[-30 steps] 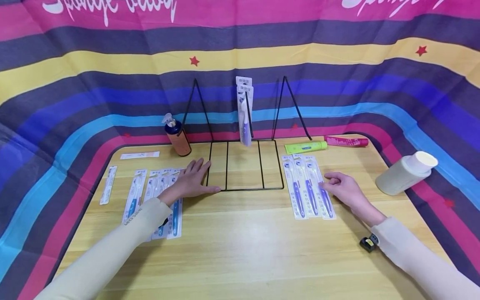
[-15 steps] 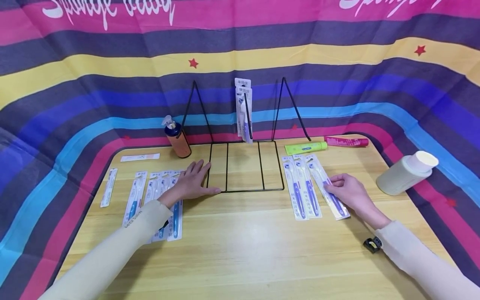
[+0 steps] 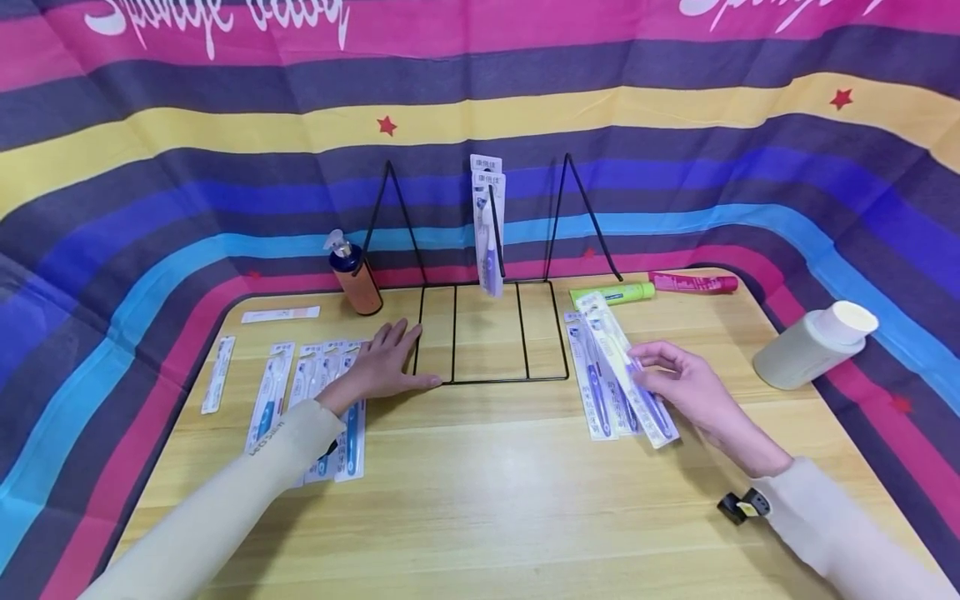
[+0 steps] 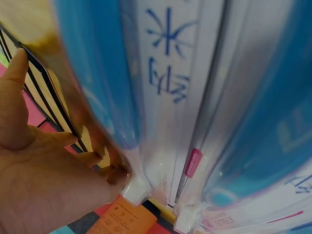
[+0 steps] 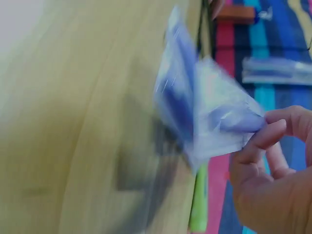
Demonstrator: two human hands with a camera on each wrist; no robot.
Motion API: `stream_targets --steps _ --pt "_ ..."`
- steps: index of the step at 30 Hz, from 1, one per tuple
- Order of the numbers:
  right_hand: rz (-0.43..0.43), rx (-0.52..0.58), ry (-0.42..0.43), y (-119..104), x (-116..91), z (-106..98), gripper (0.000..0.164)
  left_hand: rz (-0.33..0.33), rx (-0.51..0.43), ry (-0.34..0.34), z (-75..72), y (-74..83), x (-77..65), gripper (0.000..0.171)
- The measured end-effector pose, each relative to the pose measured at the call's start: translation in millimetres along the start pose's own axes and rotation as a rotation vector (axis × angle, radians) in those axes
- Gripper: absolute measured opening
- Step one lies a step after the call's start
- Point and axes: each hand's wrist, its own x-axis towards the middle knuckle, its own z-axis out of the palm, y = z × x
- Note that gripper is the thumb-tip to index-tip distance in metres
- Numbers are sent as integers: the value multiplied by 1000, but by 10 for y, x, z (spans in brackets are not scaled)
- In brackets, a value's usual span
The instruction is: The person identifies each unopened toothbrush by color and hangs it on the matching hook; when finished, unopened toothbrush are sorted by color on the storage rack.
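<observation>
The purple pack (image 3: 617,346) is pinched at its right edge, toward the near end, between thumb and fingers of the right grip (image 3: 690,387), the nearer of the two. From that grip the pack extends leftward and away, its long axis running from near right to far left; it appears to be raised off the bench (image 3: 480,508) above the two other purple packs (image 3: 596,400). In the right wrist view it is blurred, and whether one pack or two is grasped cannot be told. The rack (image 3: 453,333) is located to the left of this grip, with the hanging packs (image 3: 483,221) farther back on its middle hook. The left grip (image 3: 382,367) is released, fingers spread at the left side of the rack base. On the purple packs 纳米抗菌牙刷 is printed; on the hanging packs' headers, apparently 康倍佳. In the left wrist view 纳米 can be read on a blue pack (image 4: 168,73). On the cloth (image 3: 480,117), "Sponge" is followed by a cut-off word. The sleeve (image 3: 277,458) lettering cannot be read reliably.
</observation>
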Motion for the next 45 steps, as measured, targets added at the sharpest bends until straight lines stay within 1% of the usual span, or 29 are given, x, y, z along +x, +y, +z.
stream_targets --steps 2,5,10,14,19,23,27,30,33,36,38,41,45 --pt "-32 83 -22 -74 -44 121 31 3 -3 0 -7 12 -2 110" --pt "-113 130 -26 -176 -74 304 21 2 -3 -5 -11 26 2 111" --pt "-318 150 9 -367 -34 600 20 5 -5 -2 -10 26 8 110" --pt "-437 227 7 -546 35 796 21 12 -8 7 -9 22 10 109" --pt "-527 291 -30 -716 124 982 22 9 -4 5 -4 18 12 109" --pt "-577 285 -62 -793 185 1094 21 12 -2 10 1 15 13 109" --pt "-566 226 -76 -835 248 1173 21 17 1 16 1 20 15 108" --pt "-506 169 -97 -858 312 1203 24 23 -5 17 -4 14 16 109" --pt "-451 154 -154 -890 407 1225 34 28 -11 15 1 -11 21 112" --pt "-419 204 -218 -930 542 1256 43 31 -19 13 20 -51 32 116" --pt "-405 246 -241 -951 649 1285 47 34 -22 12 27 -70 37 119" --pt "-396 288 -242 -979 812 1331 50 27 -20 10 32 -80 40 119" --pt "-403 320 -220 -1003 998 1385 54 12 -6 4 11 -43 16 115"
